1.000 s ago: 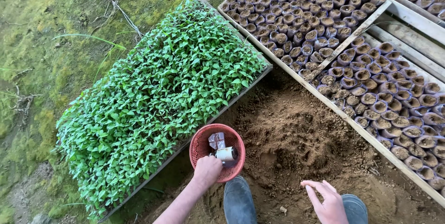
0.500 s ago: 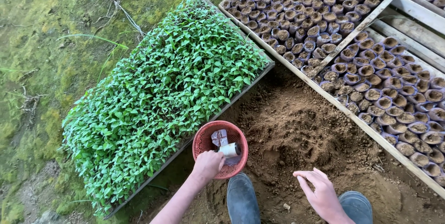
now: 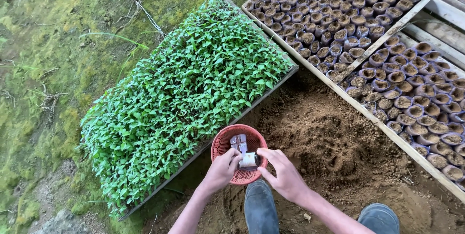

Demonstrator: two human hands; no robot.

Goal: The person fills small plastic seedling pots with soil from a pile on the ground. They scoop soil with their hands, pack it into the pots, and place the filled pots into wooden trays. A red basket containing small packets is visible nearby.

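A small red plastic basket (image 3: 224, 143) stands on the soil in front of my boots. Inside it lie a white roll (image 3: 249, 160) and a crumpled clear bag (image 3: 238, 142). My left hand (image 3: 221, 169) rests on the basket's near rim with its fingers on the left end of the roll. My right hand (image 3: 283, 173) has its fingertips on the roll's right end, over the basket. Whether either hand fully grips the roll is unclear.
A tray of dense green seedlings (image 3: 184, 93) lies to the left. Wooden frames packed with soil-filled pots (image 3: 387, 69) lie at the right. A loose soil heap (image 3: 324, 142) sits between them. My two dark boots (image 3: 259, 210) are at the bottom; mossy ground lies far left.
My right hand moved left from above the soil to the basket and now touches the roll. The left hand stayed at the basket. The view shifted slightly.
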